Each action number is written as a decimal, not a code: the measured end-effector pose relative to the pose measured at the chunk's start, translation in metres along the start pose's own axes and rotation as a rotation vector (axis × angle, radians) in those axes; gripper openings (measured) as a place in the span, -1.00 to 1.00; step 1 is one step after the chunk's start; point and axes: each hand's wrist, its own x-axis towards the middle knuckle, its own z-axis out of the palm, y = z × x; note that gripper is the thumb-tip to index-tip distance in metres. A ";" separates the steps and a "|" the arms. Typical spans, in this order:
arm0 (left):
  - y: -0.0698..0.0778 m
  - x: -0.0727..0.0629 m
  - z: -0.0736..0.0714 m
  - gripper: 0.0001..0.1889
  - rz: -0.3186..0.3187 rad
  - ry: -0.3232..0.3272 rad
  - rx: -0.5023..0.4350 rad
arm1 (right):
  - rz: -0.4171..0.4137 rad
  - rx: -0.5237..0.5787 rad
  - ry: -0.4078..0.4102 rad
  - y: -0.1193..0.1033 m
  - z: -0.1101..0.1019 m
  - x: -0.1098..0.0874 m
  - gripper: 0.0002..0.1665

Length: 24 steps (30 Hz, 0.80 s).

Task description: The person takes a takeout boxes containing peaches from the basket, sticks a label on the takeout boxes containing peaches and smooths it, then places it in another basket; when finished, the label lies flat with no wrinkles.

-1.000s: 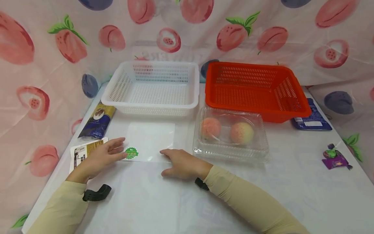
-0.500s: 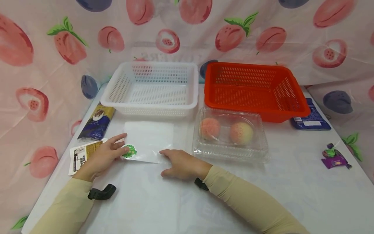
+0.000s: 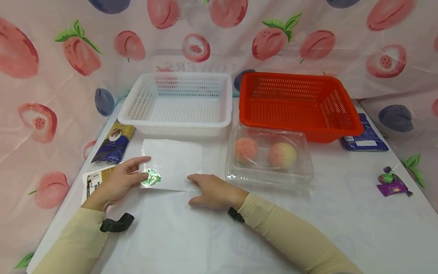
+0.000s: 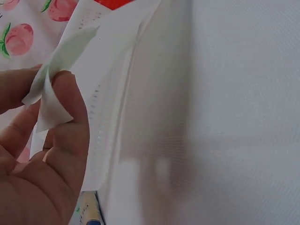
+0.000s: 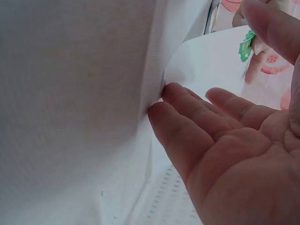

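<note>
A flat white bag (image 3: 176,163) with a green scalloped emblem (image 3: 151,178) lies over the table, its left side lifted and slightly bowed. My left hand (image 3: 118,184) pinches that side between thumb and fingers. In the left wrist view the pinched edge of the bag (image 4: 70,51) parts into two flaps at the thumb. At the bag's lower right, my right hand (image 3: 215,192) rests with its fingers extended and thumb apart. The right wrist view shows its fingertips (image 5: 161,112) down at the table surface by the bag's far side.
A white basket (image 3: 181,123) and a red basket (image 3: 301,129) stand at the back. Right of the bag is a clear clamshell box (image 3: 270,177) with two peaches. Packets (image 3: 114,142) lie left, a blue pack (image 3: 364,140) and purple candy (image 3: 392,187) right.
My left hand has taken hold of the bag's left side; that side has risen and shifted slightly left, its emblem now bent and glinting. The right hand has stayed in place.
</note>
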 end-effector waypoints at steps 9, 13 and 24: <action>0.011 -0.003 -0.004 -0.31 0.006 -0.028 0.078 | 0.015 0.010 0.014 -0.002 -0.005 -0.002 -0.18; 0.020 -0.006 -0.004 -0.29 0.010 -0.037 0.116 | -0.033 0.020 0.086 -0.005 -0.010 -0.006 -0.23; 0.051 -0.017 0.009 -0.33 0.118 -0.029 0.198 | -0.398 0.037 0.320 -0.022 -0.020 -0.017 -0.35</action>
